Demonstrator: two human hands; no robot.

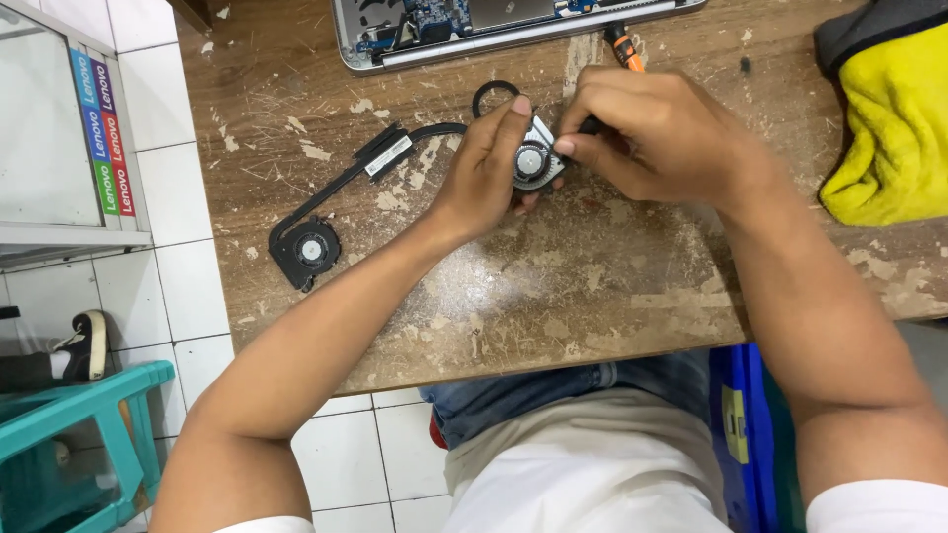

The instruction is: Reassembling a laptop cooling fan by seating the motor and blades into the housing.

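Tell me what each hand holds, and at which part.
The left hand grips a small fan by its edge, fingers on its far side. The right hand holds an orange-handled screwdriver near its tip, against the fan.

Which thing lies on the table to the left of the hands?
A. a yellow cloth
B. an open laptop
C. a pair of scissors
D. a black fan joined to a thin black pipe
D: the black fan with its thin pipe lies left of the left hand; the yellow cloth is at the far right.
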